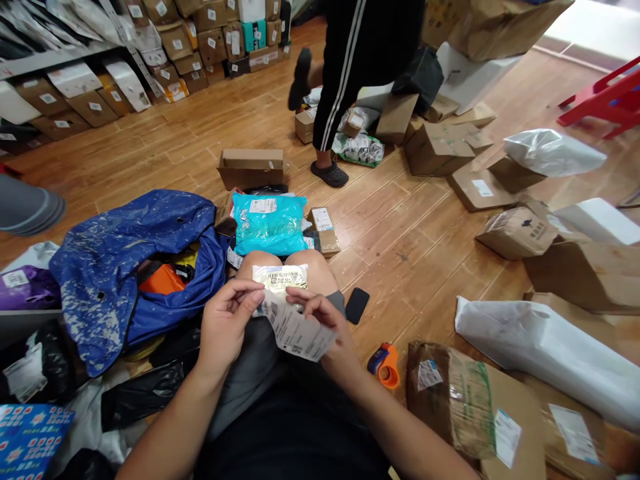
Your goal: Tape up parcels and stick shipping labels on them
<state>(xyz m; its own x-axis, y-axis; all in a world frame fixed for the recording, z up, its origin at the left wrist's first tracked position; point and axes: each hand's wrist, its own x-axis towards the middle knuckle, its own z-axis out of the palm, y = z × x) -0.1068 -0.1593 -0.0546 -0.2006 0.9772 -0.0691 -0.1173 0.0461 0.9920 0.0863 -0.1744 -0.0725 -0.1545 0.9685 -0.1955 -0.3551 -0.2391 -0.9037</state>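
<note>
A printed shipping label [300, 328] stretches slantwise between my two hands, over my lap. My left hand [226, 323] is closed, with thumb and forefinger pinching near the label's upper left end. Fingers curled, my right hand [327, 319] is closed on the label's other side; part of its grip is hidden behind the label. Just beyond the fingers, a small pale parcel [280, 275] with a barcode lies across my knees, partly covered by the hands and label. Farther out sits a turquoise plastic parcel [270, 227] with a white label.
On my left is a blue sack [135, 233] with parcels inside. A black phone [357, 305] and an orange tape dispenser [385, 367] lie on the floor to the right, beside several cardboard boxes [450, 400]. Ahead stands another person [345, 87] in black trousers.
</note>
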